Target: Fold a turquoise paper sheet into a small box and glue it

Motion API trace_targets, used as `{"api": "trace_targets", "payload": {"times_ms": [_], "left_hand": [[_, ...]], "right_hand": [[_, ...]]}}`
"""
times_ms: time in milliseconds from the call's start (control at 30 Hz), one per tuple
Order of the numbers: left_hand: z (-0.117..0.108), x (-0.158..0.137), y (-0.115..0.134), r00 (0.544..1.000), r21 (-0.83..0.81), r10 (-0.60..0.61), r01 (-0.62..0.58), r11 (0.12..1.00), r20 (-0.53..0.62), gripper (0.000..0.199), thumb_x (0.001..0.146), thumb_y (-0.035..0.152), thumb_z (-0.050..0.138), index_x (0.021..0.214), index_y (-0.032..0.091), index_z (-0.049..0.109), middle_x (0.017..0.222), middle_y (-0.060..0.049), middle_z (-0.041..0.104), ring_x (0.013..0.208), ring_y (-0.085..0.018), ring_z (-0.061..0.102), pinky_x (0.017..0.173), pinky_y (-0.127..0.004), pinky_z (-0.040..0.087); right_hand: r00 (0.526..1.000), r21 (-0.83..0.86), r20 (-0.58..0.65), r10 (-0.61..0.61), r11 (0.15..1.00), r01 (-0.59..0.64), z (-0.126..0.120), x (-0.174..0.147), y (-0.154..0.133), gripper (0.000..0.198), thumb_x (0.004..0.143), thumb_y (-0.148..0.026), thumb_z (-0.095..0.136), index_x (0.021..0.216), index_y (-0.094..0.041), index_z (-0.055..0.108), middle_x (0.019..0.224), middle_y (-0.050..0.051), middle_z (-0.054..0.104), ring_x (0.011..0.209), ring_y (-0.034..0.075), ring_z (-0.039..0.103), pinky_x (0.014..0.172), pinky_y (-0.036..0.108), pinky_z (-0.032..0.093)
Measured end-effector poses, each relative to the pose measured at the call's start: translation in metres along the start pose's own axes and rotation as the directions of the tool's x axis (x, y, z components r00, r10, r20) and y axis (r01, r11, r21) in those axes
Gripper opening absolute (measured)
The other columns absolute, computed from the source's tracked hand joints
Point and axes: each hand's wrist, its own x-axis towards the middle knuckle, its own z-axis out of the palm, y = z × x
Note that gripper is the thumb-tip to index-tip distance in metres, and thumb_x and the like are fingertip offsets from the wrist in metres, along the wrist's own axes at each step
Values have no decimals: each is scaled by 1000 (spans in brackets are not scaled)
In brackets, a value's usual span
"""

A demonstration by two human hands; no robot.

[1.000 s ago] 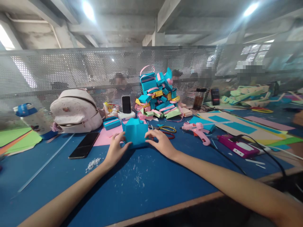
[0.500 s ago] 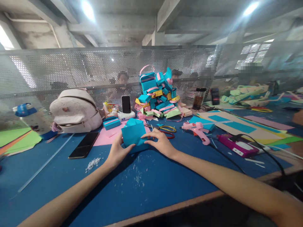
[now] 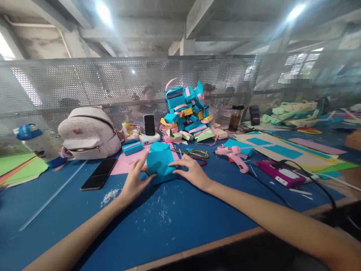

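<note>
A blue paper box (image 3: pixel 160 165) with a raised flap at its back rests on the table before me. My left hand (image 3: pixel 137 180) grips its left side, with the thumb low at the front and the fingers up along the edge. From the right, my right hand (image 3: pixel 193 172) pinches the box's front panel near its right edge. Just behind lies a pink paper sheet (image 3: pixel 117 169) bearing a finished-looking small blue box (image 3: pixel 132 147) with a pink band. Scissors (image 3: pixel 199 154) with yellow and red handles lie beyond my right hand.
A pink glue gun (image 3: pixel 232 154) and a purple power strip (image 3: pixel 279 174) with cables lie right. Leftward are a black phone (image 3: pixel 99 174), a backpack (image 3: pixel 89 133) and a bottle (image 3: pixel 39 145). Colourful paper boxes (image 3: pixel 183 101) are piled by the perforated screen (image 3: pixel 113 79).
The box's front panel has tipped back and sits a little lower. My left hand's fingers have loosened and shifted up along its left edge. My right hand keeps nearly the same place.
</note>
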Motion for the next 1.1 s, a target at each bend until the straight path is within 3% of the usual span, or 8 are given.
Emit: {"api": "trace_targets", "payload": {"times_ms": [100, 200, 400, 700, 833, 1000, 1100], "left_hand": [[-2, 0, 1, 994, 87, 91, -96, 991, 66, 44, 90, 33, 62, 133, 30, 56, 111, -4, 74, 82, -17, 69, 108, -52, 38], [-4, 1, 2, 988, 102, 108, -119, 988, 114, 22, 91, 34, 62, 111, 30, 70, 92, 1, 78, 79, -17, 70, 115, -58, 22], [-6, 2, -2, 990, 74, 79, -88, 993, 118, 20, 89, 38, 65, 105, 30, 73, 96, 0, 78, 78, -17, 71, 114, -56, 23], [-19, 4, 7, 950, 420, 280, -313, 852, 139, 24, 83, 39, 71, 105, 29, 73, 76, 2, 71, 76, -18, 63, 111, -53, 23], [-20, 6, 6, 938, 517, 325, -339, 786, 121, 20, 82, 45, 71, 97, 31, 76, 78, -1, 65, 77, -19, 62, 106, -54, 29], [-19, 7, 8, 939, 489, 311, -341, 803, 145, 13, 85, 40, 69, 92, 30, 74, 92, -2, 70, 88, -21, 64, 110, -56, 22], [-18, 8, 11, 942, 456, 278, -333, 825, 186, 12, 86, 38, 69, 85, 27, 72, 91, 1, 73, 90, -20, 65, 113, -56, 17]], "right_hand": [[1000, -26, 3, -16, 1000, 16, -1, 1, 1, 24, 82, -21, 75, 105, -29, 75, 84, 2, 65, 83, 19, 58, 77, 31, 48], [1000, -39, 13, -27, 999, 28, -2, 2, 0, 25, 82, -21, 75, 105, -29, 76, 82, 2, 64, 82, 19, 58, 77, 31, 49], [1000, -16, 23, -20, 1000, 21, -3, 3, -1, 26, 81, -20, 76, 105, -31, 76, 80, 1, 66, 82, 20, 57, 76, 32, 48], [985, -163, 78, -157, 972, 168, -5, 2, 2, 24, 81, -30, 76, 105, -29, 75, 88, 2, 71, 85, 21, 52, 82, 35, 42], [980, -231, 92, -177, 953, 194, -8, 3, 0, 19, 82, -34, 75, 100, -28, 76, 93, 3, 67, 91, 21, 52, 84, 35, 41], [973, -263, 134, -186, 940, 216, -10, 3, -4, 14, 85, -34, 71, 97, -27, 75, 101, 3, 66, 98, 22, 51, 87, 35, 37], [968, -266, 176, -182, 937, 225, -10, 3, -4, 13, 88, -35, 68, 94, -25, 74, 102, 3, 70, 98, 21, 52, 84, 35, 35]]}}
